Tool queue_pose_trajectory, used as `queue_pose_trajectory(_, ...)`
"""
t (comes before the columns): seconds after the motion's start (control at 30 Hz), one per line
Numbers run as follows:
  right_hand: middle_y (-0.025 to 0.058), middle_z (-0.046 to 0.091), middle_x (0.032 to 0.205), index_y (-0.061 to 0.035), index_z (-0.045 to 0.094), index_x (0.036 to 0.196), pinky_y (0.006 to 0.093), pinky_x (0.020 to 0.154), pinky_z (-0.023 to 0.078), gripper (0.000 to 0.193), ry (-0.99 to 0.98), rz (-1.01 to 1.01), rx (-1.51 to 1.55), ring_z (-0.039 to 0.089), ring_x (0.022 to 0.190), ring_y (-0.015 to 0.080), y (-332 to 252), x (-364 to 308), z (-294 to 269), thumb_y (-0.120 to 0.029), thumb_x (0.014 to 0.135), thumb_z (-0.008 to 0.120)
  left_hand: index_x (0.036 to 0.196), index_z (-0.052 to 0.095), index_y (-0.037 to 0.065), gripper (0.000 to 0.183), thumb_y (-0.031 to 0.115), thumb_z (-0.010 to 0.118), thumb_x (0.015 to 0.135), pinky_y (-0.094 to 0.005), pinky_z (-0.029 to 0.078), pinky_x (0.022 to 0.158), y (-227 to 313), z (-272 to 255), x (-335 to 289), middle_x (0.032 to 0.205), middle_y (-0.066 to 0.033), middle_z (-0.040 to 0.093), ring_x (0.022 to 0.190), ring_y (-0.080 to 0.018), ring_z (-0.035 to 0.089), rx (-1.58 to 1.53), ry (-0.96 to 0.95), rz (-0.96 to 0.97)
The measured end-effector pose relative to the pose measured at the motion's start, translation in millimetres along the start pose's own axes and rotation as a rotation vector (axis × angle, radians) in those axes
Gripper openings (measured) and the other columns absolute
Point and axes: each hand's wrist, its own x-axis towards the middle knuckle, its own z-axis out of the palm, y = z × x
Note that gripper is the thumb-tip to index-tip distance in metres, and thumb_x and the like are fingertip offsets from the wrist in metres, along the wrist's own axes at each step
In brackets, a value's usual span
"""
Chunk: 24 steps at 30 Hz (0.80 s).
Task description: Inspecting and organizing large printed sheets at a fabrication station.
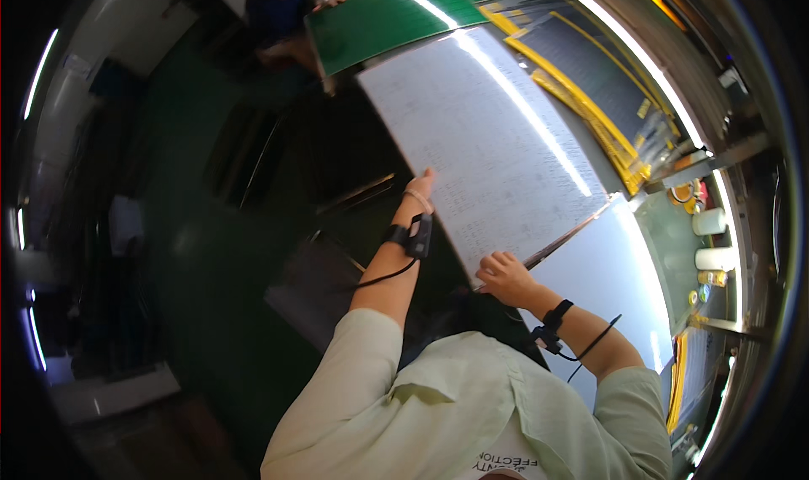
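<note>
White board point(489, 134): between green board point(383, 29) and pale panel point(602, 269).
Left hand point(421, 184): grasping its left edge.
Right hand point(504, 276): curled at near corner; fingertips partly hidden, grip cannot be confirmed.
Adjoining edges: may scrape if pulled unevenly.

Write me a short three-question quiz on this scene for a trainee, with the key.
1. Which of the person's hands is at the nearest corner of the speckled white panel? A) left B) right C) neither
2. True or false: only one of the person's forearms wears a black strapped device.
3. Fill in: past the far end of the speckled white panel lies a ____ panel.

Key
1. B: the right hand; the left hand is farther up the left edge.
2. False: both forearms do.
3. Green.
</note>
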Motion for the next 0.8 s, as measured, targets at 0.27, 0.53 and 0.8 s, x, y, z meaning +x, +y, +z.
queue_pose_trajectory(0.27, 0.0137, 0.049, 0.094, -0.0030, 0.053, 0.096, 0.0365, 0.083, 0.038, 0.051, 0.570, 1.095, -0.355, 0.047, 0.091, 0.0291, 168.9, -71.6, -50.2, -0.029, 0.058, 0.074, 0.113, 0.045, 0.001, 0.038, 0.031, 0.042, 0.089, -0.0404, 0.043, 0.085, 18.4, 8.8, -70.9, 0.106, -0.0116, 0.054, 0.097, -0.0249, 0.053, -0.176, 0.011, 0.093)
queue_pose_trajectory(0.53, 0.0135, 0.050, 0.090, -0.0052, 0.051, 0.081, 0.0354, 0.077, 0.041, 0.042, 0.265, 1.310, 0.036, 0.047, 0.088, 0.0286, 206.0, -70.7, -75.3, -0.028, 0.057, 0.075, 0.111, 0.046, 0.003, 0.037, 0.004, 0.060, 0.076, -0.0319, 0.041, 0.085, -2.6, -9.4, -59.2, 0.105, -0.0092, 0.054, 0.094, -0.0197, 0.053, -0.223, -0.003, 0.285)
queue_pose_trajectory(0.8, 0.0121, 0.061, 0.077, -0.0067, 0.062, 0.072, 0.0339, 0.068, 0.046, 0.018, 0.015, 1.221, 0.144, 0.059, 0.079, 0.0246, 207.8, -55.7, -82.3, -0.019, 0.061, 0.070, 0.108, 0.048, -0.001, 0.039, 0.003, 0.064, 0.073, -0.0308, 0.041, 0.082, -4.3, 3.5, -43.9, 0.100, -0.0084, 0.055, 0.090, -0.0178, 0.053, -0.040, 0.315, 0.331)
